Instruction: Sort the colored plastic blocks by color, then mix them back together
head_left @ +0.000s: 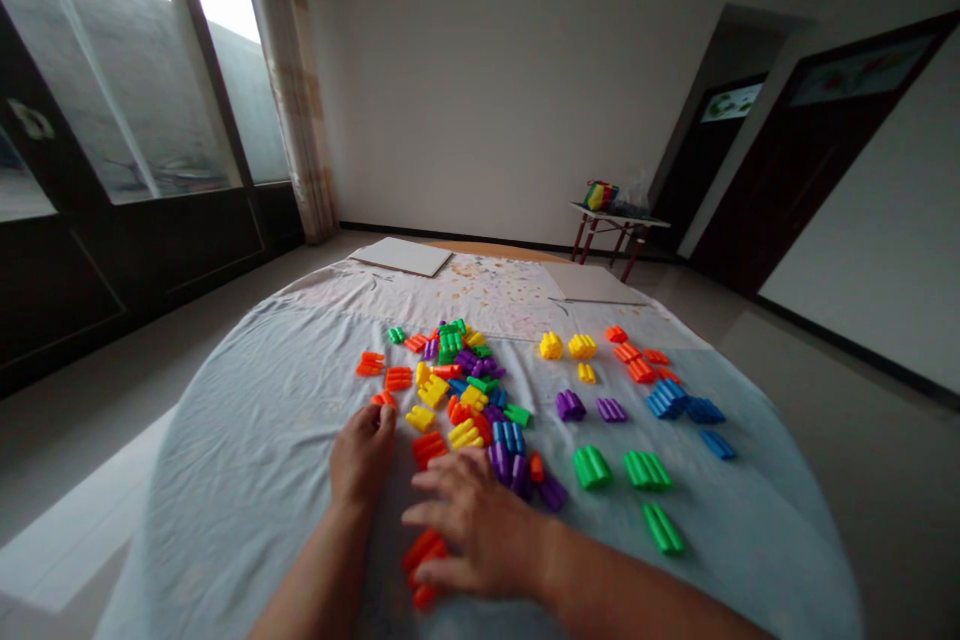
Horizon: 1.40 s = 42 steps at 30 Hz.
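Many plastic blocks in mixed colours, such as a yellow block (433,389) and a purple block (553,492), lie in a loose pile at the middle of the cloth. My left hand (363,452) is closed at the pile's left edge, its fingertips at an orange block (384,399); whether it grips that block is hard to see. My right hand (476,520) has its fingers spread over the near end of the pile. Beside its thumb and fingers lie orange blocks (425,560), with another orange block (429,449) just beyond.
To the right sit colour groups: yellow blocks (551,346), purple blocks (570,406), green blocks (592,467), blue blocks (667,399) and orange-red blocks (634,362). Two flat boards (403,257) (596,283) rest at the far side of the cloth-covered table (247,460).
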{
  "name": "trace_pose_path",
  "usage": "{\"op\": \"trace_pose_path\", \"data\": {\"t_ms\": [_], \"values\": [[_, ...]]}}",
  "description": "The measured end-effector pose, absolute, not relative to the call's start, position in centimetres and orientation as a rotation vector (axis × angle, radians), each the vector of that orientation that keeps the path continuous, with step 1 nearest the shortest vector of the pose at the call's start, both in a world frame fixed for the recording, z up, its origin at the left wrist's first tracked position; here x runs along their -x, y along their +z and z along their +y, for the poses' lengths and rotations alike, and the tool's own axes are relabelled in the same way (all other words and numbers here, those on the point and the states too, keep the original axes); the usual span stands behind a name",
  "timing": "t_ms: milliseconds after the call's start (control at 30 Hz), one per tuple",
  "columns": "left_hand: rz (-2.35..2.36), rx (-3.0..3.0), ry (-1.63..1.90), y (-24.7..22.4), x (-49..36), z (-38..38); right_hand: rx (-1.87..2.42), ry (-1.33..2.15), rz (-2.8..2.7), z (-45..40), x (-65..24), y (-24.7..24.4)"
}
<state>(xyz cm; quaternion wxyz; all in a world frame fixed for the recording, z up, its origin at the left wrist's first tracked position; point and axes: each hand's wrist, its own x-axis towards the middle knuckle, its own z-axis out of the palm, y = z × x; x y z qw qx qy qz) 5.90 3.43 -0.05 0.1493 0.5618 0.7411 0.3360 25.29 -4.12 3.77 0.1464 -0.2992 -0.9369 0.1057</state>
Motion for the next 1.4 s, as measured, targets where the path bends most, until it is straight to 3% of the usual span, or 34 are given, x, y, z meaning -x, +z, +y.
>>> {"op": "trace_pose_path", "data": {"t_ms": [100,267,667,900,1100,1300,1400], "values": [[2.132,-1.621,0.964,0.0,-5.9,3.3,0.776,0.331,-2.795,-5.6,-24.5,3.0],[2.114,-1.621,0.961,0.0,-5.8,3.3,1.062,0.223,-2.638,-3.8,-26.0,3.1],[2.09,-1.663,0.9,0.5,-5.7,3.3,1.216,0.158,-2.657,-0.5,-21.7,3.4],[2.074,-1.727,1.007,0.8,-5.5,3.3,1.077,0.256,-2.442,-3.6,-25.7,5.3],[2.192,-1.801,1.003,1.0,-5.6,3.0,1.182,0.436,-2.128,-5.8,-31.0,3.2],[1.724,-1.793,1.025,-0.9,-6.2,3.9,1.276,0.526,-1.95,-7.2,-33.3,1.7],[1.719,-1.851,1.006,-0.8,-6.5,3.7,1.284,0.541,-1.91,-7.9,-33.4,1.6]]}}
